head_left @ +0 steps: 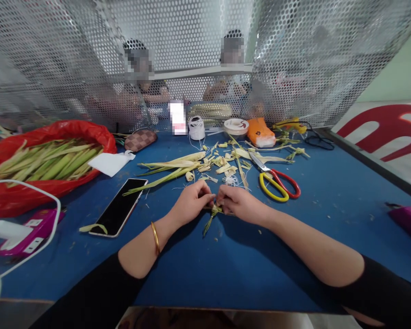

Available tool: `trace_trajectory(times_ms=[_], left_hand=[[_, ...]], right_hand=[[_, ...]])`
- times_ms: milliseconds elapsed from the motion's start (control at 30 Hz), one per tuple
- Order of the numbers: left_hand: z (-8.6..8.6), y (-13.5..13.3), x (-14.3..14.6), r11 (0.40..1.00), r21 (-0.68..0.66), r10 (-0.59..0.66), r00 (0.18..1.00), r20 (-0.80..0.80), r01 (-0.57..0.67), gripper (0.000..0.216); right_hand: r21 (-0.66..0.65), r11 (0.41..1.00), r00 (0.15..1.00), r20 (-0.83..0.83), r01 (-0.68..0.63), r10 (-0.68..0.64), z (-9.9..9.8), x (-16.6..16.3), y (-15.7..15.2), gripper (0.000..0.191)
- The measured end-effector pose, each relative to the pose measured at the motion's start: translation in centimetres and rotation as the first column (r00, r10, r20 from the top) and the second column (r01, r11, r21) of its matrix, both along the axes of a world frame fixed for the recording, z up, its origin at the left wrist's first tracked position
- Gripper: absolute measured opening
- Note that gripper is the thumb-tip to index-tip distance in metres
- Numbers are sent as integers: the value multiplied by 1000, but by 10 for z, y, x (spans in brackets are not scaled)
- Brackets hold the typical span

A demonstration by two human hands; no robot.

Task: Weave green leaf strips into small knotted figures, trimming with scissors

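A small tied bundle of corn husk (209,221) hangs between my fingers over the middle of the blue table, its green tail pointing toward me. My left hand (193,201), with a gold bangle at the wrist, pinches it from one side. From the other side my right hand (241,204) grips it, fingers curled; the fingertips of both hands partly hide it. Just beyond lie cut husk scraps (222,164), long husk strips (171,169) and tangled white thread (231,180). Scissors (276,183) with one yellow and one red handle rest right of them, blades apart.
At left are a red bag (89,132) of husks, a black-screened phone (119,208) and a purple power strip (29,235). Along the back stand a thread spool (196,129), a tape roll (236,126) and an orange tissue pack (261,132). A perforated screen (192,41) separates two people.
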State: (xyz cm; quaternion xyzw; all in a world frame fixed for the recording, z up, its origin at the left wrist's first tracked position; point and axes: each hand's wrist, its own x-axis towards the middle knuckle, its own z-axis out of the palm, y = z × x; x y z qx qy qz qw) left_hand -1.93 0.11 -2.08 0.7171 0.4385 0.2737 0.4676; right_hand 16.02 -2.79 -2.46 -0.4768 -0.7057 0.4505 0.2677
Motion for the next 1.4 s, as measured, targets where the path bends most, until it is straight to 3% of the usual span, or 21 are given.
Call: trace_trajectory(times_ms=[67, 167, 300, 367, 533, 567, 633, 733, 933, 1033, 1167, 1300, 1367, 1400], left_hand=[[1, 0, 1, 996, -55, 72, 992, 105, -67, 17], [0, -1, 4, 990, -25, 144, 976, 163, -142, 19], [-3, 0, 6, 975, 68, 196, 966, 168, -210, 15], [-4, 1, 6, 967, 83, 224, 962, 157, -239, 14], [2, -6, 5, 895, -25, 442, 880, 172, -445, 40], [4, -9, 6, 894, -79, 449, 881, 149, -442, 42], [10, -17, 8, 931, -194, 333, 936, 111, -309, 40], [14, -25, 11, 940, -319, 170, 977, 129, -121, 33], [17, -22, 4, 868, -488, 204, 961, 184, -91, 20], [20, -19, -1, 821, -562, 256, 945, 202, -102, 21], [22, -15, -6, 792, -601, 286, 936, 207, -109, 19], [25, -9, -11, 852, -488, 277, 954, 118, -187, 20], [28, -6, -14, 897, -362, 288, 957, 46, -253, 19], [30, -5, -15, 915, -288, 302, 953, 19, -284, 18]], right_hand=[[-54, 997, 991, -115, 59, -65, -4, -2, 3, 7], [-89, 992, 958, -263, 94, -115, -8, -5, 4, 8], [-170, 985, 946, -314, 26, -80, -7, -7, 4, 6], [-240, 969, 926, -351, 51, -135, -5, -7, 3, 10], [-326, 920, 767, -526, 218, -368, -3, -3, 6, 24], [-344, 908, 730, -553, 239, -402, -3, -3, 6, 26], [-369, 894, 689, -580, 254, -435, -3, -3, 7, 29], [-377, 898, 690, -588, 228, -422, -2, -6, 4, 28], [-499, 860, 629, -636, 108, -448, 7, -3, -1, 26], [-531, 831, 634, -589, 164, -501, 8, 5, 3, 24], [-471, 824, 674, -501, 314, -543, 5, 19, 16, 19], [-335, 817, 724, -384, 469, -573, 9, 40, 26, 15], [-188, 823, 791, -230, 535, -567, 16, 56, 27, 11], [72, 852, 847, 95, 519, -524, 19, 64, 27, 8]])
